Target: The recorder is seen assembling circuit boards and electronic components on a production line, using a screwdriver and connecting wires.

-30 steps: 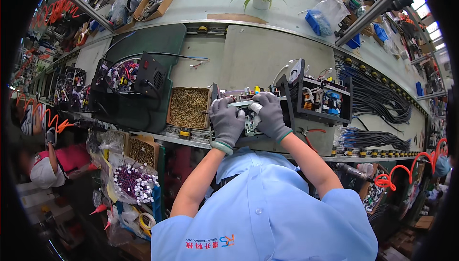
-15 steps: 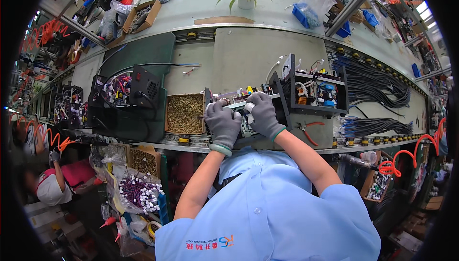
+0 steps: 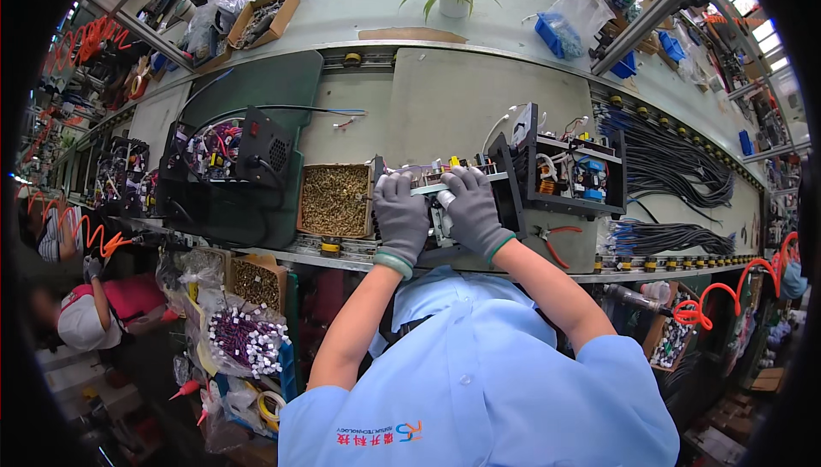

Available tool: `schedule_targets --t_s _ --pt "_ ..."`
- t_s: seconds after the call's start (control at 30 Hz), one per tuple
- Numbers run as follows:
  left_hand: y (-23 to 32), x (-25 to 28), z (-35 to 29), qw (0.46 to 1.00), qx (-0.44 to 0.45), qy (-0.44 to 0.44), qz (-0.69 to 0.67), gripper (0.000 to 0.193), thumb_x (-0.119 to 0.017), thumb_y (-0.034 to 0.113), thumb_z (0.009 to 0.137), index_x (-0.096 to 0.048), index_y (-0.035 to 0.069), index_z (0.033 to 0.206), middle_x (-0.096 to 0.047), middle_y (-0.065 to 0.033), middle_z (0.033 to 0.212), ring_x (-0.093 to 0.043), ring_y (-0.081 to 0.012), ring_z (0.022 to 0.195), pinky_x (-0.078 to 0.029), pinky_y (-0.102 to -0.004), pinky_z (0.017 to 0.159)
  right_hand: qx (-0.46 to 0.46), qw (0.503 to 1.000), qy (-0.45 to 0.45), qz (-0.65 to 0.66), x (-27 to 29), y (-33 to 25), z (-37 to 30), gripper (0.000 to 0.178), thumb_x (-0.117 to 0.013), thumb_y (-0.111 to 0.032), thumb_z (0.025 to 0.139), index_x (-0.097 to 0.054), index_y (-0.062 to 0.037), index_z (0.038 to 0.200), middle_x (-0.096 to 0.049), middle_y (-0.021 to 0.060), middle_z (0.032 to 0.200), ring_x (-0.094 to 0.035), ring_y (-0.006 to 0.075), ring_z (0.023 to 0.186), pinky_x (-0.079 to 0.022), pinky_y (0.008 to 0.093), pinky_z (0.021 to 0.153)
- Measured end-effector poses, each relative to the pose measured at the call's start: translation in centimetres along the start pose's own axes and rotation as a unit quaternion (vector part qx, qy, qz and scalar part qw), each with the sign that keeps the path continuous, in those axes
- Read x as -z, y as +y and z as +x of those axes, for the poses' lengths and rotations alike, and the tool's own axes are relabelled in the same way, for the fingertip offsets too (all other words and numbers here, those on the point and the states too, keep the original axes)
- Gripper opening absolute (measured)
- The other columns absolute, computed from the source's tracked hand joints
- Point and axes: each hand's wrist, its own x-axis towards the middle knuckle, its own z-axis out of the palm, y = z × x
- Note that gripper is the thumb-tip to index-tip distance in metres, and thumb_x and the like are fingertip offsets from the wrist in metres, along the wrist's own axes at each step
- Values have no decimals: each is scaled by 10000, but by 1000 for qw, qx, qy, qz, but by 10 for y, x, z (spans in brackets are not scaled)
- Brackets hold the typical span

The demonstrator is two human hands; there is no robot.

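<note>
Directly in front of me is an open black metal case [image 3: 510, 198] with a circuit board [image 3: 428, 178] in it, edged by a pale metal strip and carrying small yellow parts. My left hand [image 3: 400, 221], in a grey glove, curls its fingers over the left part of the board. On the right part, my right hand [image 3: 475, 212], gloved the same way, bends its fingers over the strip, close to a white cylindrical part [image 3: 445, 199]. My palms hide much of the case's inside. A box of small brass-coloured pieces [image 3: 336, 200] stands left of my left hand.
Right of the case are a second open case [image 3: 577, 174], red-handled pliers [image 3: 560, 245] and bundles of black cables [image 3: 671, 159]. On the left, another unit [image 3: 227, 159] sits on a dark green board [image 3: 256, 91]. A potted plant [image 3: 453, 5] stands at the back. Another person [image 3: 90, 313] is at far left.
Both hands stay at the same case. Their fingers now reach a little farther over the board's strip. The whole view has shifted slightly.
</note>
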Motion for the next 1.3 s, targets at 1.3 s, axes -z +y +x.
schedule_targets --t_s 1.3 --pt "-66 48 -45 973 145 -2 -178 267 -659 91 813 -691 26 1070 -622 -134 1194 -550 -303 1168 -415 -405 1049 -56 989 113 82 17 -39 -37 388 -675 -128 733 -697 -138 1120 -588 129 1253 -516 347 1229 -387 509 1055"
